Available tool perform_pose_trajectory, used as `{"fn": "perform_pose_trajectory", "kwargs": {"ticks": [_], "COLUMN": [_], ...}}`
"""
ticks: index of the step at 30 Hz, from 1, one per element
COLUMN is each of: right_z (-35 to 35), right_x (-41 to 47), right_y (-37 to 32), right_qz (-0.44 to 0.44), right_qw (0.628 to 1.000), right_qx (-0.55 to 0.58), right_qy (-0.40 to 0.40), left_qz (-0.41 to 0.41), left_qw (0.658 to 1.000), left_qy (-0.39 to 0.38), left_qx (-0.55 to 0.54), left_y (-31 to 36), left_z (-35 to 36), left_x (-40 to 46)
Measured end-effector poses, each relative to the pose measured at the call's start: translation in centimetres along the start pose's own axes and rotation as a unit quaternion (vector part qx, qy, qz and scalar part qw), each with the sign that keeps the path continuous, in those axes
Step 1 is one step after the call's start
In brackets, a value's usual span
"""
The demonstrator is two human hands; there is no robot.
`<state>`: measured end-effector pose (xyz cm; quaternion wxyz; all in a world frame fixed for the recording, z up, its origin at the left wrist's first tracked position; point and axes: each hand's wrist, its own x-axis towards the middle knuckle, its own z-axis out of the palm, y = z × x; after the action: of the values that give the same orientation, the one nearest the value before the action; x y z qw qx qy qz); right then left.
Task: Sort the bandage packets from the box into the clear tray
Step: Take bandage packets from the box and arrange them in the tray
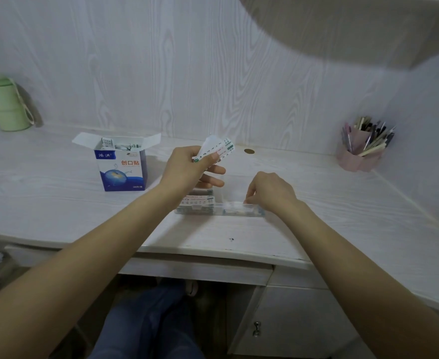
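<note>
One pale wood-grain desk (57, 193), matching wall (161, 60).

I see the box (121, 165) standing left of the tray (219, 209) on the surface (317, 203), cup (4, 104) far left, pen holder (361, 151) far right by the wall.

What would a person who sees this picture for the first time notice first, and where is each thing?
The eye goes first to the left hand, raised mid-desk, pinching a fan of bandage packets. Just below it lies the clear tray near the desk's front edge, with packets in its left part, and the right hand reaches down into its right part. Left of the hands stands the open blue-and-white box.
</note>
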<state>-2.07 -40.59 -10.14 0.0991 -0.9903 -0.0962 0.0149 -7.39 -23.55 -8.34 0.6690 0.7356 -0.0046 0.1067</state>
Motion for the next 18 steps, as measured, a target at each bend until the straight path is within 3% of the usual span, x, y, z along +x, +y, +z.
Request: {"fn": "perform_pose_trajectory", "kwargs": {"ticks": [11,13,15,18], "right_z": [-0.6,-0.9,-1.5,-2.7], "right_x": [0.1,-0.2,-0.6,-1.9], "right_y": [-0.3,-0.5,-1.0,-3.0], "right_qz": [0.007,-0.007,-0.045,-0.094], "right_qw": [0.999,1.0,0.99,0.915], "right_qx": [0.008,0.02,0.13,0.391], "right_qy": [-0.04,-0.018,0.035,0.021], "left_qz": [-0.016,-0.019,-0.023,-0.036], "left_qw": [1.0,1.0,1.0,0.999], "left_qy": [-0.004,-0.007,-0.011,-0.027], "left_qx": [0.003,0.003,-0.006,-0.015], "left_y": [0.1,0.2,0.2,0.2], "left_z": [-1.6,-1.9,-2.3,-3.1], "left_x": [-0.3,-0.4,-0.6,-0.7]}}
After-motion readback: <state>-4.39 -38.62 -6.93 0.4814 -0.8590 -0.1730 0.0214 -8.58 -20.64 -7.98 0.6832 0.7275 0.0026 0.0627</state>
